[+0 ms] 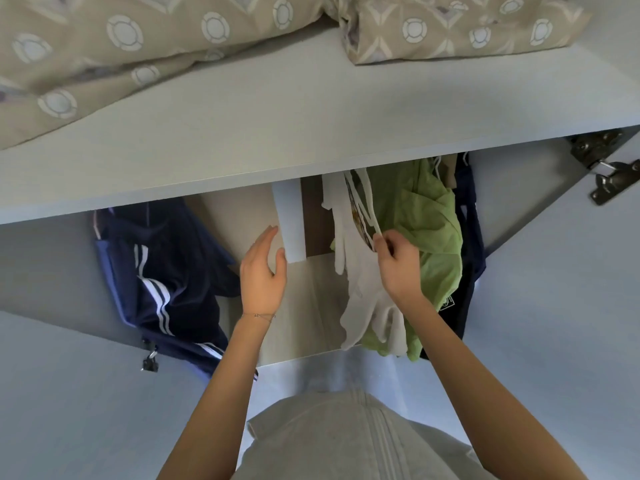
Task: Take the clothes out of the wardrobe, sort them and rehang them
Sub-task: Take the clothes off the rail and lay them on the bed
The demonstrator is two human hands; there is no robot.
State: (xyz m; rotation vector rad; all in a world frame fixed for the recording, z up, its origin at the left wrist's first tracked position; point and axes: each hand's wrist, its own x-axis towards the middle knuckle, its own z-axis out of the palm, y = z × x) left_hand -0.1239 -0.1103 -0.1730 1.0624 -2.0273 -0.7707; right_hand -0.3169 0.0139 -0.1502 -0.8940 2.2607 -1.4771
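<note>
White top [360, 292]: hangs in the wardrobe [52, 265], near the middle of the picture, a little toward 4 o'clock.
White top, long way: runs from 12 o'clock down to 6 o'clock. Its thin straps [367, 202] point up to 12 o'clock, under the shelf edge. Its loose bottom end points to 6 o'clock, toward the person.
Right hand [398, 265]: fingers and thumb are pinched on one thin strap of the white top. The hand lies in front of the green shirt.
Left hand [263, 271]: fingers are straight and loose and hold nothing. It is just beside the pale post [289, 223] in the middle, on its 9 o'clock side. I cannot tell if it touches the post.
Green shirt [426, 216]: hangs right next to the white top, at 3 o'clock, all crumpled.
Dark cloth [469, 237]: hangs past the green shirt, further to 3 o'clock.
Blue jacket [166, 258]: dark blue with white stripes, at 9 o'clock, well apart from the white top.
Shelf [242, 133]: a flat pale board above the clothes, across the picture.
Blanket [104, 46]: tan with pale ring shapes, bunched on the shelf from 10 o'clock to 1 o'clock.
Hinge [606, 171]: shiny metal, at 2 o'clock.
Bracelet [258, 316]: a thin string on the left wrist.
</note>
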